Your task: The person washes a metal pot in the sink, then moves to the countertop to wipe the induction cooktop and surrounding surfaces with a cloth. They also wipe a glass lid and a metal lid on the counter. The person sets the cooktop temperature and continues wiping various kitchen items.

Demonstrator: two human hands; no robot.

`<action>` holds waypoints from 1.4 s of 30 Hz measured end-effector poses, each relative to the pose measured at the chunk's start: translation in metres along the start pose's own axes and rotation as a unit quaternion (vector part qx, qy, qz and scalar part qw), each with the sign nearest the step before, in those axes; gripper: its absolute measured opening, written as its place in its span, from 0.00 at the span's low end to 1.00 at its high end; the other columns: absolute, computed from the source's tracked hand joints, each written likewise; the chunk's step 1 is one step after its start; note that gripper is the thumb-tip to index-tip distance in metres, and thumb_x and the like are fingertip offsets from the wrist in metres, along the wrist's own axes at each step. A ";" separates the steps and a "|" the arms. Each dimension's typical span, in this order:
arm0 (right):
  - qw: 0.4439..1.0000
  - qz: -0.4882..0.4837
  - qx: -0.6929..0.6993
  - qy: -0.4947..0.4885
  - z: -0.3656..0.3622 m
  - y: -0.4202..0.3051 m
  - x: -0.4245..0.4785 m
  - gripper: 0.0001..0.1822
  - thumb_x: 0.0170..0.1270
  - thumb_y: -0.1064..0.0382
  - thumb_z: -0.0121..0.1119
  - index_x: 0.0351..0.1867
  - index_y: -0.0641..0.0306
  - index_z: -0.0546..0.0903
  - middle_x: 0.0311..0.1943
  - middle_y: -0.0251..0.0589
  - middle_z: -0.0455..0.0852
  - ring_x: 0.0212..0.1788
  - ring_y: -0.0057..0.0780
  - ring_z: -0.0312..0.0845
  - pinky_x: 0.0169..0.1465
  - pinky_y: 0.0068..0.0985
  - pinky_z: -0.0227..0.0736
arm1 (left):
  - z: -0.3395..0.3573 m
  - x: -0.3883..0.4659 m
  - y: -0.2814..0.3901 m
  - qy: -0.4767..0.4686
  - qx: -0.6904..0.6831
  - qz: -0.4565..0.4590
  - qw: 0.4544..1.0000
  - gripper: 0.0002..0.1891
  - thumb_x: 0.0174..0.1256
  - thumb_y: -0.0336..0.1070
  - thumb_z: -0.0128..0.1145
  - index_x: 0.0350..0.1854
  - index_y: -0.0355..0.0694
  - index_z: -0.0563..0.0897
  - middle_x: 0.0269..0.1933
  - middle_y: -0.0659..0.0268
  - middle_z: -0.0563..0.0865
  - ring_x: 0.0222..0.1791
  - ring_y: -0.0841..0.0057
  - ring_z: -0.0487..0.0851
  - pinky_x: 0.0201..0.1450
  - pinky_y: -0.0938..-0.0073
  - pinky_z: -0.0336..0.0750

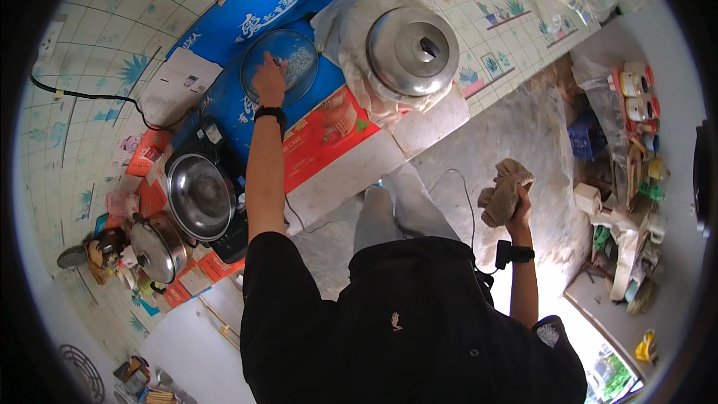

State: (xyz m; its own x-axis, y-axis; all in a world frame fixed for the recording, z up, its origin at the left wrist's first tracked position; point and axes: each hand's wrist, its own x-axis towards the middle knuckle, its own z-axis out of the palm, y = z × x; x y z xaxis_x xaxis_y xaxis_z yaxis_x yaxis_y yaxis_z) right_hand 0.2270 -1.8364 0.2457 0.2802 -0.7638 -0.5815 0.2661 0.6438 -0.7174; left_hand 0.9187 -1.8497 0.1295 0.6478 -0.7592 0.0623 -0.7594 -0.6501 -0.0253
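Observation:
My left hand grips the knob of a round glass pot lid, which is over the blue printed sheet on the counter. Out to the right, away from the counter, my right hand holds a bunched brown cloth. Right of the glass lid stands a large round steel vessel with a domed metal lid, a pale cloth draped around it. To the left of my forearm, a shiny steel pan sits on a black cooktop.
A lidded steel pot stands left of the pan. Flattened red cardboard covers the counter's front edge. A black cable runs along the tiled wall. Shelves with jars line the right side. A thin cord hangs near my legs.

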 end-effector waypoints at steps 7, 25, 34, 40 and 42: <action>0.989 0.059 -0.059 -0.123 0.045 -0.046 0.092 0.39 0.69 0.50 0.61 0.77 0.66 0.64 0.66 0.51 0.78 0.65 0.42 0.78 0.68 0.41 0.75 | -0.015 0.005 -0.028 0.060 -0.096 0.003 0.994 0.24 0.77 0.55 0.56 0.65 0.44 0.74 0.40 0.49 0.88 0.29 0.54 0.87 0.25 0.58 0.80; 0.584 -0.581 -0.500 -0.267 0.354 -0.142 0.078 0.41 0.44 0.58 0.82 0.66 0.47 0.80 0.57 0.41 0.81 0.50 0.48 0.86 0.50 0.39 0.83 | -0.348 -0.143 0.096 0.197 -0.175 0.259 0.929 0.23 0.48 0.37 0.77 0.46 0.42 0.81 0.36 0.60 0.88 0.32 0.62 0.89 0.33 0.67 0.83; 0.809 -0.379 -0.397 -0.210 0.413 -0.105 0.084 0.31 0.59 0.44 0.75 0.60 0.57 0.83 0.47 0.44 0.92 0.49 0.41 0.89 0.52 0.34 0.81 | -0.342 -0.173 0.048 0.237 -0.153 0.267 0.922 0.24 0.49 0.37 0.77 0.47 0.43 0.80 0.36 0.63 0.86 0.31 0.65 0.87 0.31 0.69 0.82; 0.900 -0.311 -0.248 -0.180 0.349 -0.112 0.121 0.27 0.64 0.53 0.73 0.59 0.68 0.83 0.47 0.41 0.91 0.47 0.26 0.85 0.53 0.27 0.79 | -0.337 -0.184 0.034 0.185 -0.219 0.304 0.908 0.24 0.49 0.38 0.78 0.48 0.43 0.80 0.37 0.63 0.86 0.34 0.64 0.87 0.33 0.68 0.82; 0.922 -0.289 -0.214 -0.143 0.301 -0.123 0.109 0.26 0.65 0.56 0.73 0.59 0.71 0.82 0.48 0.41 0.90 0.48 0.26 0.84 0.54 0.27 0.79 | -0.325 -0.184 0.043 0.160 -0.244 0.319 0.902 0.24 0.48 0.37 0.78 0.48 0.44 0.80 0.38 0.62 0.87 0.35 0.63 0.87 0.33 0.67 0.82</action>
State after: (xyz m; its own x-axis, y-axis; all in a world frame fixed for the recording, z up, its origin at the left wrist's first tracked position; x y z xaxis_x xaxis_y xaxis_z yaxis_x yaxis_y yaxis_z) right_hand 0.5020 -1.9844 0.3857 0.4540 -0.8906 0.0262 0.0760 0.0094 -0.9971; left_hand 0.7474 -1.7279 0.4415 0.0795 -0.8751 0.4773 -0.9581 0.0650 0.2788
